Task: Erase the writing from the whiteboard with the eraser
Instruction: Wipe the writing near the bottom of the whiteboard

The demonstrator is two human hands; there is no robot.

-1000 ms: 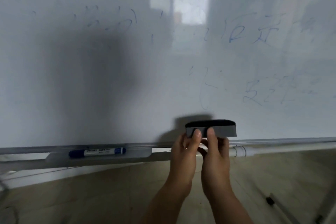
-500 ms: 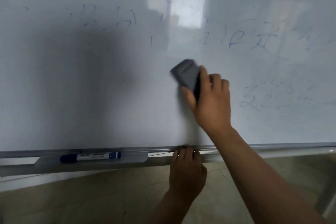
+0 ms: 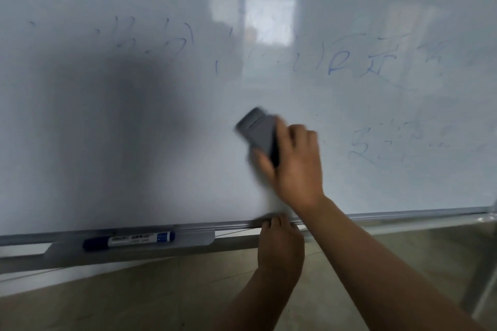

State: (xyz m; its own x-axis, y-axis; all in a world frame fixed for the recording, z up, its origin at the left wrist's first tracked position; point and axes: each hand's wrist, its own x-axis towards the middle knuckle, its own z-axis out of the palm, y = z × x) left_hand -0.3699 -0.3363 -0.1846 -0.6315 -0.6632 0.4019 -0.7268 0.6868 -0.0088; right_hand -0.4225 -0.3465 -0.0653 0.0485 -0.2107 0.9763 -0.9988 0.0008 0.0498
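Observation:
The whiteboard [image 3: 134, 115] fills most of the view. Faint blue writing [image 3: 338, 62] runs across its upper middle and right, and more smeared writing [image 3: 376, 142] sits lower right. My right hand [image 3: 295, 166] grips a grey eraser [image 3: 256, 130] and presses it, tilted, against the board just below centre; the eraser is motion-blurred. My left hand [image 3: 279, 247] holds the board's bottom frame [image 3: 188, 227] with its fingers curled over the edge, directly under the right hand.
A blue marker [image 3: 129, 240] lies on the metal tray [image 3: 193, 239] under the board at lower left. A stand leg [image 3: 481, 277] rises at the right. Tiled floor [image 3: 134, 295] lies below.
One second ago both hands held the eraser at the bottom frame. The right hand then lifted it onto the board; since half a second ago it has slid a little downward. The left hand stays on the frame.

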